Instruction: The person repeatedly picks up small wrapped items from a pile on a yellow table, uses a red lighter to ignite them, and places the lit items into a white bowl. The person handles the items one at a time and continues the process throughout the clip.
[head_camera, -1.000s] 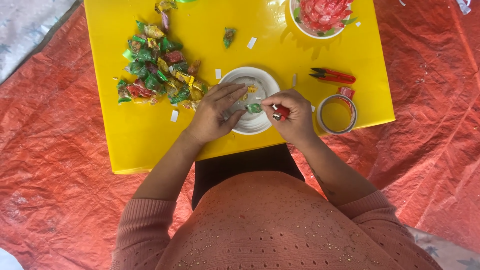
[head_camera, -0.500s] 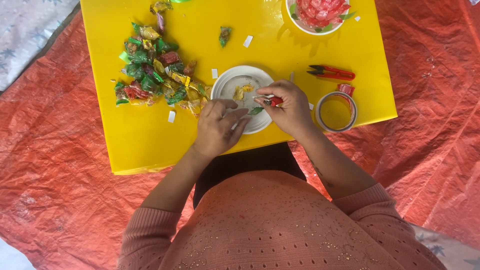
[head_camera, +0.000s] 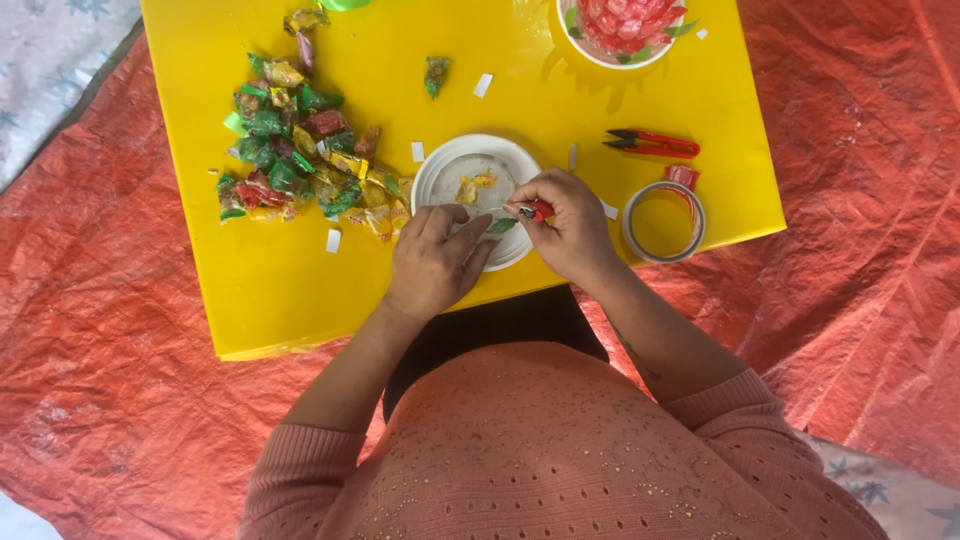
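Note:
My left hand (head_camera: 432, 262) and my right hand (head_camera: 567, 224) meet over the near edge of a white plate (head_camera: 448, 165) on a low yellow table (head_camera: 280, 290). Between the fingers of my left hand is a small green wrapped candy (head_camera: 500, 226). Small red-handled snips (head_camera: 534, 210) sit in the grip of my right hand, touching the candy. Some yellow bits (head_camera: 476, 186) lie in the plate. A heap of wrapped candies (head_camera: 300, 160), green, red and yellow, is left of the plate.
A second pair of red snips (head_camera: 655, 143) and a roll of clear tape (head_camera: 664, 220) lie right of the plate. A white bowl (head_camera: 620, 25) of red pieces stands at the back. White paper scraps dot the table. An orange tarp (head_camera: 100, 330) covers the floor.
Both hands stay joined over the plate and have shifted slightly; the fingers have worked the small candy and snips a little. The view moved a bit.

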